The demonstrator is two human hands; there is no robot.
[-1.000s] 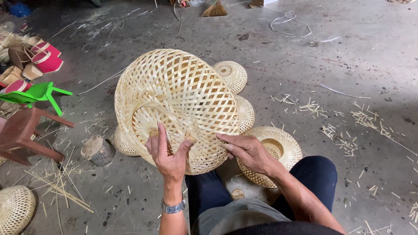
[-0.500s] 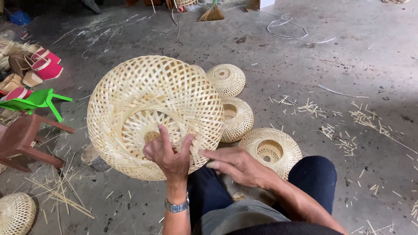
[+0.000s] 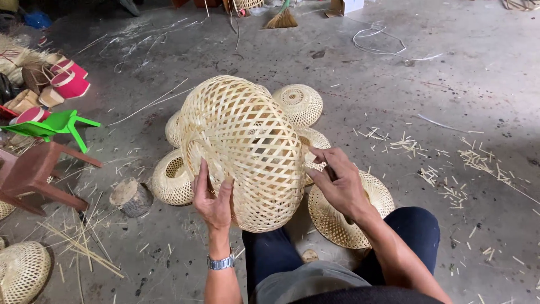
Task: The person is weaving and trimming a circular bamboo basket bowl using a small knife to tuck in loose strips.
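Observation:
A large round woven bamboo shade (image 3: 247, 146) stands on edge above my knees, its open weave facing me. My left hand (image 3: 212, 194), a metal watch at its wrist, presses against the lower left rim. My right hand (image 3: 339, 183) grips the right side with fingers hooked into the weave. Several smaller woven bamboo domes (image 3: 300, 104) lie on the concrete floor behind and beside it, one (image 3: 171, 180) at the left and one (image 3: 337, 217) under my right forearm.
A small wooden stool (image 3: 34, 174) and a green plastic stool (image 3: 53, 126) stand at the left. A short log stump (image 3: 130, 197) sits near them. Pink sandals (image 3: 67, 79), bamboo slivers (image 3: 84, 247), another woven dome (image 3: 22, 270) and a broom (image 3: 281, 17) lie around.
The large shade has been turned from showing its inner opening to standing on edge. My right hand moved up from beneath to its right side; my left hand shifted along the lower rim.

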